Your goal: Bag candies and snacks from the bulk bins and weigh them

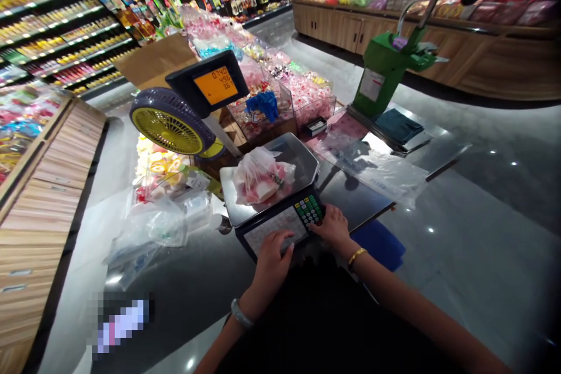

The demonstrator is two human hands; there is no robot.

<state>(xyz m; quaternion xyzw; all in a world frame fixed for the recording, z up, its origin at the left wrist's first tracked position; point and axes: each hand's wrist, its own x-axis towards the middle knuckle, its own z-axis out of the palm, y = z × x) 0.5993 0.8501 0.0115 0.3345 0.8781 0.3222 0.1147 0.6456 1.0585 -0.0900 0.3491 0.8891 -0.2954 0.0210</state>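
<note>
A weighing scale (307, 172) stands on the counter in front of me, with a metal pan on top. On the pan sits a clear plastic bag (263, 175) filled with pink and white packets. The orange display (215, 83) is lit and shows several digits. My right hand (333, 227) rests at the scale's keypad (309, 210), its thumb at the lower keys. Over the flat panel left of the keypad lies my left hand (276, 251), fingers spread and holding nothing.
A yellow and purple fan (169, 123) stands behind the scale at left. Clear plastic bags (162, 225) lie on the counter's left, more plastic sheets (385, 178) on the right. A green bag stand (374, 79) rises at back right. Bins of wrapped sweets (311, 93) lie beyond.
</note>
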